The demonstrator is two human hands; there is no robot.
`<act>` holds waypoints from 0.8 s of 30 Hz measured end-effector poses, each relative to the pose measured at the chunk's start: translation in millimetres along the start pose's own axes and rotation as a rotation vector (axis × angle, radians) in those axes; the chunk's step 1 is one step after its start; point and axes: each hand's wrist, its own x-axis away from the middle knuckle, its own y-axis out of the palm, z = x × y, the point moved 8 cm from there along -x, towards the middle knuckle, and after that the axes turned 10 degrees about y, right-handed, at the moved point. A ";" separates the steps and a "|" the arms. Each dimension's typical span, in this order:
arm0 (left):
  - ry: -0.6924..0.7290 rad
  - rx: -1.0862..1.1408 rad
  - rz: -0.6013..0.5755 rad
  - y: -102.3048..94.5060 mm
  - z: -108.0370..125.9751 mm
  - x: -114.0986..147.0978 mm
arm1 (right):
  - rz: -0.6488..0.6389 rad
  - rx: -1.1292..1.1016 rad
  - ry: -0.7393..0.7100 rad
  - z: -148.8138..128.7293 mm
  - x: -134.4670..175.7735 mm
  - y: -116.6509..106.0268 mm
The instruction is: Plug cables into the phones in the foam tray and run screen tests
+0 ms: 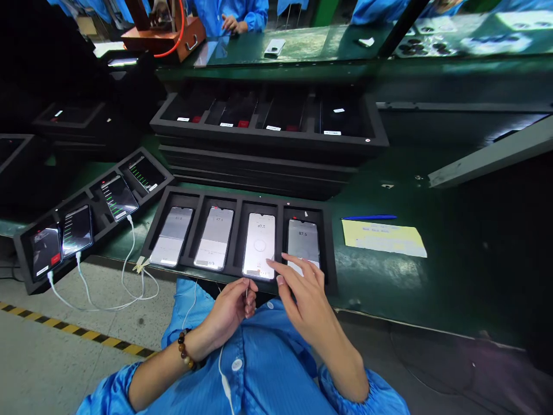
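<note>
Leftward first, as I log it through the head camera: one long black foam tray, set aslant, holding four dark rectangular phones; slim white cables run to three of them.

Next, one black foam tray with four compartments, along the near edge of the green tabletop.

Compartments one and two: two phones with grey-and-white screens, face up.

Left hand, with a brown-beaded bracelet at the wrist: just off the tray's near edge, fingers curled inward, thumb meeting forefinger. Whether they grip the thin white wire hanging over the blue garment, I cannot tell.

Compartment three: one round-cornered phone with a bright white screen, face up, reading 87.5. It lies ahead of the left fingertips; the right forefinger stands over its lower right part, contact uncertain to me.

Right hand: fingers loosely spread, grasping nothing, thumb near that phone's lower right corner.

Compartment four: one grey-screened phone, its lower part partly covered by the right hand's other fingers.

Rightmost: one slim blue pen, just beyond one oblong yellow paper slip.
</note>
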 end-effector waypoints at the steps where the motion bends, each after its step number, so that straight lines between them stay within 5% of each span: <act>1: -0.002 -0.001 -0.001 0.1 0.0 0.3 | 0.028 0.007 0.011 3.3 0.4 -3.4; 16: -0.010 -0.069 0.033 -2.1 -3.0 0.9 | -0.003 -0.048 0.002 3.9 8.6 0.1; 21: -0.015 -0.152 0.028 -6.9 -9.6 2.3 | 0.225 -0.109 0.188 60.2 -8.2 -38.0; 24: -0.094 -0.211 -0.069 1.5 -24.2 2.0 | 0.290 -0.146 0.280 98.7 -36.4 -49.4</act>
